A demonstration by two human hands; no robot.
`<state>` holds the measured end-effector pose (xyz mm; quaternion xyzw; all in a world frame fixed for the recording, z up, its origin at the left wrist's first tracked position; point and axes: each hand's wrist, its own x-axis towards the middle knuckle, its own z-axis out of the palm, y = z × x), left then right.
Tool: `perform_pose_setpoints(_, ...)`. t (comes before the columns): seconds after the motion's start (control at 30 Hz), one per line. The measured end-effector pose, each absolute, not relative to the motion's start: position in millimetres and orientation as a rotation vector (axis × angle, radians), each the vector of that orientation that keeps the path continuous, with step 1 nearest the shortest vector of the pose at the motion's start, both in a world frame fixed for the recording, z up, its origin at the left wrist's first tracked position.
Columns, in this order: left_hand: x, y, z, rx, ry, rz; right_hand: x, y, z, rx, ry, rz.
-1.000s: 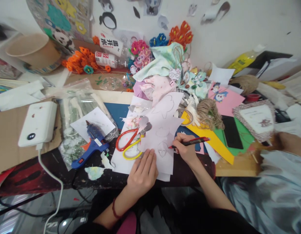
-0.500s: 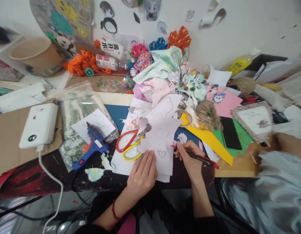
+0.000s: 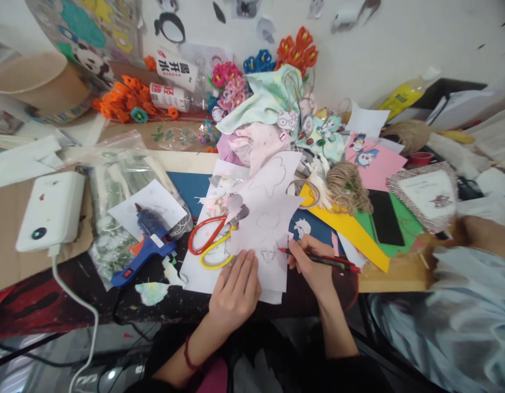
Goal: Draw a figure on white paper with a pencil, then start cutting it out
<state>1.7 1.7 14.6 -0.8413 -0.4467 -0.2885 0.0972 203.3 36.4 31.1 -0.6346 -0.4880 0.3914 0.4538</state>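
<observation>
While paper (image 3: 258, 218) lies under open left hand (image 3: 236, 289) | right hand (image 3: 313, 268) at paper's edge grips pen (image 3: 335, 262)

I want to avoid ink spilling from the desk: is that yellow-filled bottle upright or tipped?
Tipped: the bottle leans well over, its cap end up toward the right.

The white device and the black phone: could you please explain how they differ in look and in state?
The white device is pale and looks thicker, while the black phone is dark and slim. A white cable is plugged into the device; no cable shows at the phone. The device lies on brown cardboard, the phone on a green sheet. Both are oblong and lie flat.
</observation>
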Motion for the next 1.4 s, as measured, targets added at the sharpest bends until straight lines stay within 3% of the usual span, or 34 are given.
perform_pose_setpoints(1.4, 1.5, 2.5, 15.0, -2.469, -1.306, -0.842, 200.6, 35.7, 34.2, -1.59, -1.245, 0.911)
